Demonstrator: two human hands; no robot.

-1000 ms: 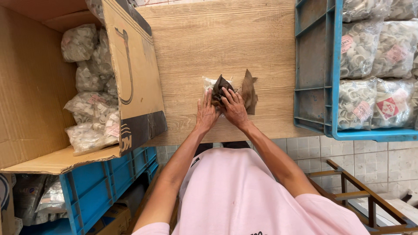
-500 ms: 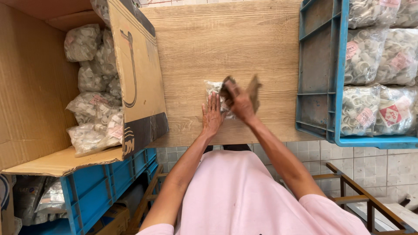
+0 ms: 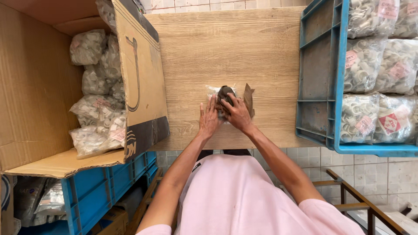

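Keep your left hand (image 3: pixel 209 119) flat and open, pinning the bag (image 3: pixel 216 93) at the near middle of the tabletop (image 3: pixel 226 48). Your right hand (image 3: pixel 237 114) grips the dark tool (image 3: pixel 225 92) on top (press straight down, so the bag cannot slide).

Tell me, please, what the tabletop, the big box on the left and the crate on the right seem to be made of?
The tabletop looks like pale wood or wood-look laminate, matt, with straight grain lines. The big box is brown corrugated cardboard, dull, with folded flaps. The crate appears to be moulded blue plastic, scuffed, with ribbed walls.
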